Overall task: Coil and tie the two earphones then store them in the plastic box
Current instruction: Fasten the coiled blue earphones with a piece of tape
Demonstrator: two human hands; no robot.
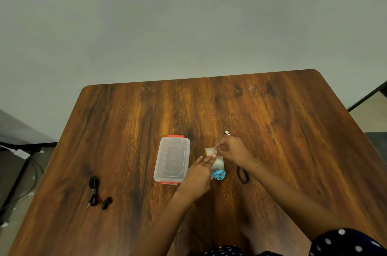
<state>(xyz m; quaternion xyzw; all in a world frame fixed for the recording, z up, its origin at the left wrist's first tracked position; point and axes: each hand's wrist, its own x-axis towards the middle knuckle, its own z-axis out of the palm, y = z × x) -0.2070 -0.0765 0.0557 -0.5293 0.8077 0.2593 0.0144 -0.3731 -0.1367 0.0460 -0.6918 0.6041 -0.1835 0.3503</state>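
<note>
Right hand (231,148) pinching the tape roll (215,158); left hand (199,174) pulling its strip. Coiled blue earphone (218,175) just below, nearest left hand. Black earphone (97,191) far left of lidded plastic box (172,159).

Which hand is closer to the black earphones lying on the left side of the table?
The left hand. It is beside the plastic box, with the black earphones well off to its left. The right hand is farther right, at the tape roll.
</note>
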